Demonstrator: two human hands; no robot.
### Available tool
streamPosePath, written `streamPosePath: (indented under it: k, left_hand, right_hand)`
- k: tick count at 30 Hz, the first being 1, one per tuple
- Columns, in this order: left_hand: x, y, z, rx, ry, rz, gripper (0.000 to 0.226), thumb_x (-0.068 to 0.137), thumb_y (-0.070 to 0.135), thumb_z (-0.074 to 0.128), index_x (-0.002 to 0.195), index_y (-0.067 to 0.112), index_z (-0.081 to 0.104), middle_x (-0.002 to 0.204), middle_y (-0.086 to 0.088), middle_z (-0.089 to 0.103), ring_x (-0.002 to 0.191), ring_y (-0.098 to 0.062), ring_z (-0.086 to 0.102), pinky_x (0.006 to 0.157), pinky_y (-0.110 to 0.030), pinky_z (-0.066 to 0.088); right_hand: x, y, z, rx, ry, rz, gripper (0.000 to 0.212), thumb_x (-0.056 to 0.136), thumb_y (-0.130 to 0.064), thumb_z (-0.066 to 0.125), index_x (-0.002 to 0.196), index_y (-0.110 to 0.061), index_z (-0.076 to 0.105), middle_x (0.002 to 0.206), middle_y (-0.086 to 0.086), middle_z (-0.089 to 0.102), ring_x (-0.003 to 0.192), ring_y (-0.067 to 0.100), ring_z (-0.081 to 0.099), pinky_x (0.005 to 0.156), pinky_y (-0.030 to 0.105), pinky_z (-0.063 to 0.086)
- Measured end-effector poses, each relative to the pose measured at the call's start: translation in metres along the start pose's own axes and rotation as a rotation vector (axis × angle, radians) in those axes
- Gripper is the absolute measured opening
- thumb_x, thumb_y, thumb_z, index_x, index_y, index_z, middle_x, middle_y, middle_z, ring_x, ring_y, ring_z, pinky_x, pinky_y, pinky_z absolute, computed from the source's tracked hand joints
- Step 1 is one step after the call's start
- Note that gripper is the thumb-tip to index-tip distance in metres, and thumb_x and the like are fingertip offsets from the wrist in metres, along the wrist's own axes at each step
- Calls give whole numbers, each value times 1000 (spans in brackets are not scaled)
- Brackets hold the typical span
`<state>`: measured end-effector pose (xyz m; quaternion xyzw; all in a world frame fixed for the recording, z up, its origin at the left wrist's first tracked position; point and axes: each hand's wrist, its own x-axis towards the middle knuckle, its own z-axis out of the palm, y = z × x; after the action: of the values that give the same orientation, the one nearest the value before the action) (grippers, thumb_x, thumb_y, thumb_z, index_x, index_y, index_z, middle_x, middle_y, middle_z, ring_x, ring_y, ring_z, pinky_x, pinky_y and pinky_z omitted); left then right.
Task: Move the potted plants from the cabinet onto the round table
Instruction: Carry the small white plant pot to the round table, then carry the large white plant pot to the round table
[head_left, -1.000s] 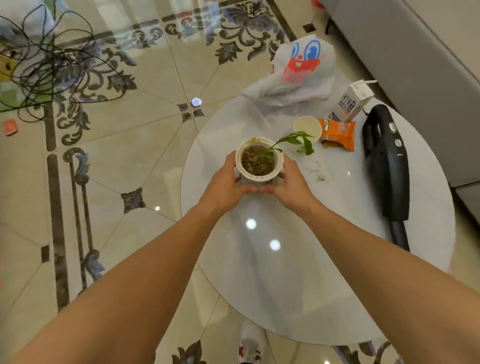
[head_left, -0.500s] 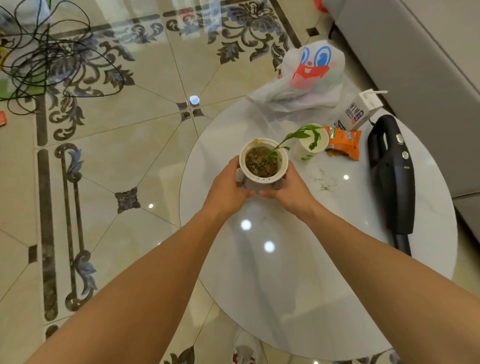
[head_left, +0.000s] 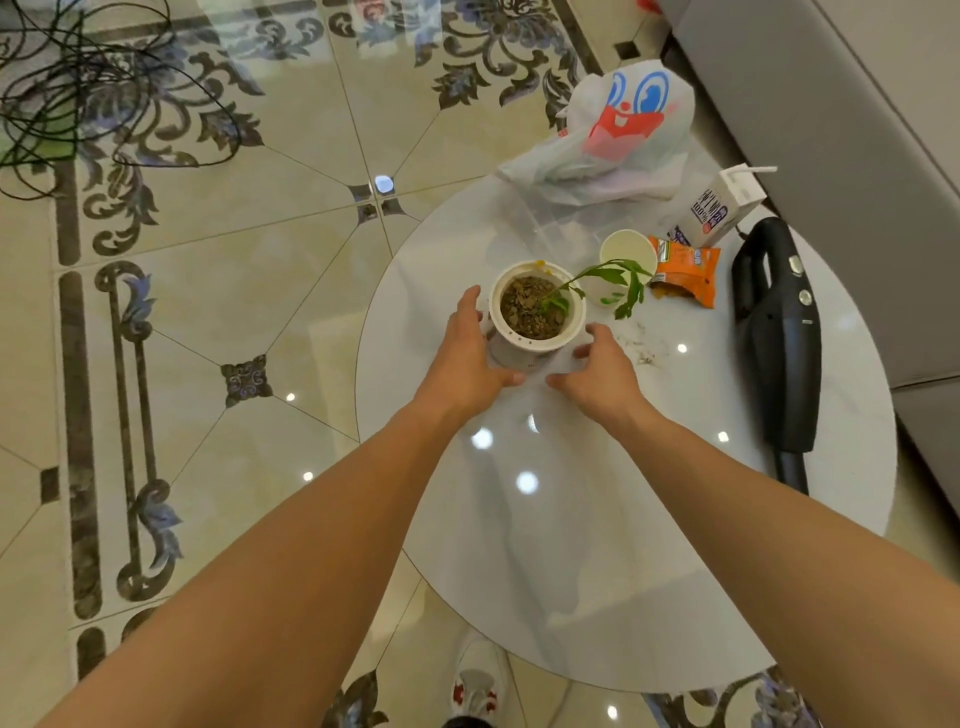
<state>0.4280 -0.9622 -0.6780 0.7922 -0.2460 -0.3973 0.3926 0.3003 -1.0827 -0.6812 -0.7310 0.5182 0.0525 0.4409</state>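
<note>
Here the round white glossy tabletop (head_left: 597, 545) stands over patterned beige floor tiles (head_left: 234, 286); near its far-left edge, the white ceramic potted plant (head_left: 535, 317) sits between the released, spread left hand (head_left: 467, 353) and right hand (head_left: 597, 369).

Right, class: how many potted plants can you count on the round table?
1. The white ceramic pot with soil and a green sprig stands near the far left of the round white table, between both hands. No others are visible there.

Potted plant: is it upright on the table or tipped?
Upright. The potted plant stands on the round table, its rim facing up with soil inside; only its stem leans right.
</note>
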Motion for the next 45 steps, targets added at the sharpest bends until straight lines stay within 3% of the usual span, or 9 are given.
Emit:
streamPosePath:
  k: [4, 8, 18, 26, 30, 33, 36, 40, 45]
  left_hand:
    - [-19, -6, -15, 12, 17, -51, 113, 77, 6, 83, 156, 33, 7, 155, -2, 32, 139, -21, 41, 112, -43, 41]
    - [-52, -16, -53, 32, 67, -47, 97, 83, 10, 80, 155, 30, 19, 156, 1, 36, 138, -19, 43, 108, -37, 42]
    - [-193, -55, -216, 29, 320, -25, 55, 92, 31, 69, 142, 25, 48, 144, 7, 51, 129, -10, 50, 102, -29, 43]
    - [-371, -139, -364, -57, 635, -119, 34, 96, 33, 63, 127, 23, 63, 125, 3, 65, 113, -9, 61, 95, -23, 47]
    - [-478, -209, -414, -112, 777, -215, 31, 94, 35, 64, 124, 27, 65, 116, 9, 68, 99, -1, 63, 77, -4, 42]
    - [-564, -266, -441, -150, 886, -308, 23, 93, 28, 66, 116, 25, 67, 101, 8, 69, 94, -6, 64, 81, -15, 48]
    - [-649, -324, -457, -165, 979, -431, 13, 93, 20, 68, 105, 20, 70, 90, 6, 68, 79, -7, 62, 67, -8, 43]
    - [-743, -390, -456, -282, 1071, -534, 14, 90, 15, 69, 104, 20, 72, 94, 4, 72, 84, -6, 66, 74, -19, 50]
    - [-845, -468, -433, -425, 1094, -644, 15, 92, 33, 68, 106, 29, 70, 99, 9, 71, 93, -8, 67, 81, -25, 52]
  right_hand:
    - [-13, 1, 7, -152, -109, 142, 42, 87, -25, 77, 124, -9, 64, 119, 12, 67, 107, 29, 67, 94, 46, 59]
    - [-41, -28, 24, -209, -200, 57, 17, 89, -27, 73, 101, -14, 73, 102, 7, 73, 97, 25, 71, 88, 44, 61]
    - [-155, -189, 118, -258, -296, -348, 13, 94, -27, 67, 105, -21, 71, 97, 1, 74, 85, 16, 73, 62, 23, 48]
    - [-300, -310, 272, -390, -464, -680, 16, 93, -25, 70, 108, -19, 73, 106, -7, 72, 97, 14, 67, 86, 29, 51]
    - [-389, -342, 362, -463, -597, -816, 20, 95, -24, 70, 113, -18, 73, 107, -3, 72, 99, 17, 70, 86, 28, 52]
    - [-460, -354, 432, -505, -728, -912, 24, 94, -23, 71, 117, -16, 71, 110, 0, 72, 97, 17, 70, 87, 32, 56]
    - [-532, -356, 503, -541, -860, -978, 36, 94, -25, 71, 128, -20, 62, 114, -3, 68, 90, 8, 67, 76, 20, 53]
    - [-616, -344, 582, -557, -1007, -997, 50, 94, -21, 72, 140, -21, 53, 121, 0, 67, 97, 13, 66, 74, 15, 49]
    - [-711, -314, 676, -684, -1199, -1059, 69, 90, -18, 77, 149, -24, 42, 140, 4, 59, 126, 21, 59, 94, 25, 48]
